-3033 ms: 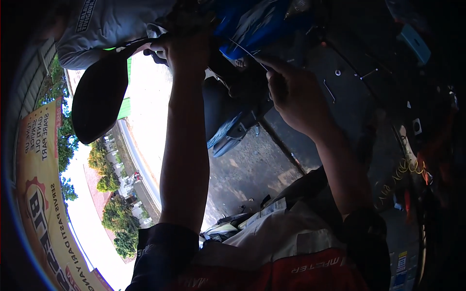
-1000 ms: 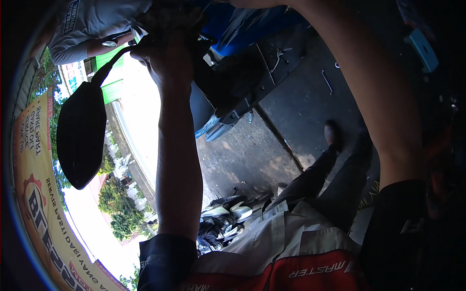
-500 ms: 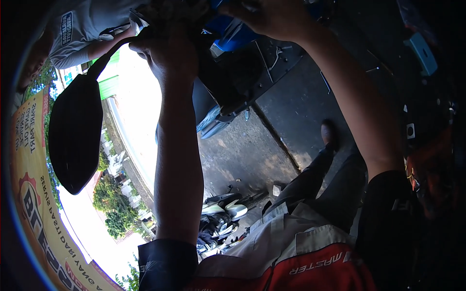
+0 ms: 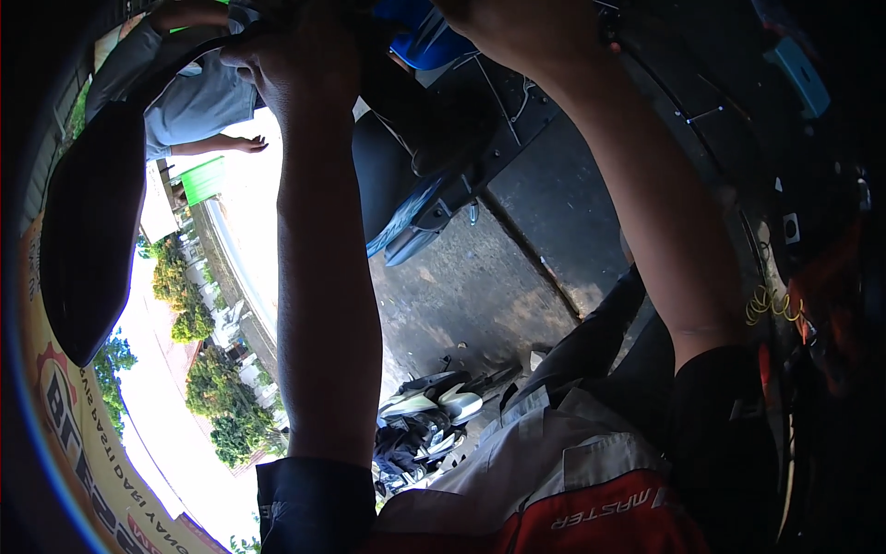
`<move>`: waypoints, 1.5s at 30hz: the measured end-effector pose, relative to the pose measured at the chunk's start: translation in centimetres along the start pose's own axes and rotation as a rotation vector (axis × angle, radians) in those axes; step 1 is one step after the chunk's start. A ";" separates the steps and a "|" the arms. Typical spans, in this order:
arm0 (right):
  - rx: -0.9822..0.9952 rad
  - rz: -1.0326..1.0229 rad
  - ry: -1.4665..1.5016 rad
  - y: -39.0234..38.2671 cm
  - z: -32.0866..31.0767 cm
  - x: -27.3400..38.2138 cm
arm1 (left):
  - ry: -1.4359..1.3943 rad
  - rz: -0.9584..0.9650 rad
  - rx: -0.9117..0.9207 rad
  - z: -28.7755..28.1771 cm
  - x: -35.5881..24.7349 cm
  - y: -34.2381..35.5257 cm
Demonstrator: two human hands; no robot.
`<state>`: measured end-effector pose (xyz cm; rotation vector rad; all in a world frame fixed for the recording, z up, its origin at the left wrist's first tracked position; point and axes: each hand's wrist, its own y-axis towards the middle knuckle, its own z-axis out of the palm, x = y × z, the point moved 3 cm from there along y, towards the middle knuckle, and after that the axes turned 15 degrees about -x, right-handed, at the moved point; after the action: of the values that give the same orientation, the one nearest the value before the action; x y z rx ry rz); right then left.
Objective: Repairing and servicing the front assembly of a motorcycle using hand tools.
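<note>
Gripping the dark handlebar near the top is my left hand [image 4: 300,69], with the long mirror stem and a black mirror [image 4: 92,226] to its left. My right hand [image 4: 517,32] is raised at the top edge, beside the blue body panel [image 4: 429,42]; its fingertips are in shadow or cut off, so what they touch is hidden. Below the panel lies dark scooter bodywork [image 4: 406,222], with thin metal parts [image 4: 512,102] on it. At upper left stands a co-worker in grey [image 4: 189,120], one hand [image 4: 249,145] hanging low.
A turquoise plastic object [image 4: 798,78] is at upper right, above a coiled yellow hose [image 4: 775,305]. My legs [image 4: 581,342] stand on concrete crossed by a dark groove [image 4: 521,249]. Other motorcycles [image 4: 425,415] are parked below, and a yellow banner [image 4: 74,443] borders the left.
My right hand has risen from beside the blue panel to the top edge. My left hand and the mirror have shifted up and left in view. The co-worker's lowered hand has appeared.
</note>
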<state>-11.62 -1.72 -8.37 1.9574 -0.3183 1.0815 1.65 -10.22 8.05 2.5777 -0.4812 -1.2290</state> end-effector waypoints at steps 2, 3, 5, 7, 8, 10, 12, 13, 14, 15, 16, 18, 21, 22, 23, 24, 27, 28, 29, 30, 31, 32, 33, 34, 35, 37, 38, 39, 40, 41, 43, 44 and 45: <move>-0.019 -0.037 -0.027 0.1 -0.2 0.0 | -0.013 -0.081 -0.193 1.0 2.9 -2.2; -0.020 -0.036 -0.043 0.2 -0.2 0.0 | -0.011 -0.098 -0.232 1.3 3.5 -2.8; -0.024 -0.036 -0.060 0.3 -0.2 0.0 | -0.010 -0.127 -0.279 2.1 4.1 -3.9; -0.020 -0.050 -0.058 0.3 -0.3 0.1 | -0.005 -0.135 -0.294 2.7 3.9 -4.7; -0.021 -0.048 -0.060 0.4 -0.4 0.2 | -0.002 -0.139 -0.299 2.9 3.7 -5.0; -0.016 -0.019 -0.097 0.4 -0.6 0.4 | 0.002 -0.143 -0.299 3.2 3.5 -5.3; -0.023 -0.031 -0.121 0.4 -0.8 0.6 | 0.005 -0.145 -0.296 3.4 3.6 -5.4; -0.027 -0.041 -0.141 0.4 -0.8 0.7 | 0.007 -0.144 -0.296 3.5 3.8 -5.4; -0.028 -0.043 -0.141 0.4 -0.7 0.8 | 0.008 -0.143 -0.294 3.5 4.0 -5.4; -0.036 -0.047 -0.141 0.4 -0.4 0.9 | 0.010 -0.145 -0.293 3.6 4.2 -5.3; -0.044 -0.051 -0.143 0.3 -0.1 1.1 | 0.009 -0.146 -0.286 3.6 4.2 -5.3; -0.092 -0.077 -0.166 -0.1 0.4 1.5 | 0.003 -0.149 -0.283 3.8 4.2 -5.3; -0.131 -0.124 -0.189 -0.4 0.9 1.4 | -0.004 -0.156 -0.276 4.1 3.9 -5.6; -0.122 -0.143 -0.185 -0.3 1.0 1.3 | -0.004 -0.157 -0.274 4.2 3.8 -5.6; -0.121 -0.142 -0.185 -0.1 1.0 1.0 | -0.004 -0.161 -0.272 4.3 3.7 -5.7; -0.094 -0.149 -0.127 0.3 1.0 0.5 | -0.007 -0.162 -0.269 4.3 3.7 -5.7; -0.008 -0.234 -0.040 2.4 1.0 -1.2 | -0.008 -0.168 -0.267 4.4 3.6 -5.7; 0.052 -0.312 -0.014 3.1 1.3 -1.6 | -0.009 -0.170 -0.270 4.4 3.7 -5.7; 0.053 -0.309 -0.013 4.0 1.7 -2.2 | -0.009 -0.175 -0.264 4.4 3.7 -5.6; 0.100 -0.335 0.063 4.5 2.1 -2.4 | -0.008 -0.178 -0.261 4.4 3.7 -5.7; 0.147 -0.361 0.139 5.0 2.5 -2.7 | -0.005 -0.179 -0.266 4.4 3.8 -5.6; 0.146 -0.360 0.141 5.5 2.8 -3.0 | -0.002 -0.180 -0.266 4.3 3.8 -5.6; 0.244 -0.285 0.151 5.9 3.5 -3.3 | -0.001 -0.181 -0.268 4.2 3.8 -5.7; 0.341 -0.211 0.159 6.3 4.2 -3.5 | -0.002 -0.181 -0.271 4.2 3.8 -5.7; 0.341 -0.211 0.160 7.0 4.6 -3.6 | -0.001 -0.183 -0.270 4.2 3.9 -5.7; 0.488 -0.202 0.243 7.8 5.4 -3.5 | -0.002 -0.185 -0.272 4.2 4.0 -5.7; 0.488 -0.204 0.245 8.1 5.4 -3.6 | -0.003 -0.185 -0.276 4.1 4.0 -5.8; 0.480 -0.228 0.250 8.1 5.3 -3.5 | -0.003 -0.186 -0.275 4.1 4.0 -5.8; 0.474 -0.252 0.256 7.9 5.1 -3.4 | -0.006 -0.189 -0.275 4.1 4.0 -5.9; 0.475 -0.255 0.256 7.4 4.8 -3.3 | -0.010 -0.188 -0.275 4.1 4.0 -5.9; 0.181 -0.291 0.272 5.9 3.2 -2.7 | -0.010 -0.192 -0.276 4.1 4.0 -6.0; 0.184 -0.295 0.275 4.6 2.8 -2.1 | -0.011 -0.195 -0.275 4.0 3.9 -6.0; 0.043 -0.241 0.203 3.3 2.0 -1.8 | -0.015 -0.195 -0.269 3.9 3.9 -6.1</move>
<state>-13.43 -5.63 -8.44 1.8488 0.0507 1.1226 2.01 -6.43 0.72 2.4289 -0.0604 -1.2767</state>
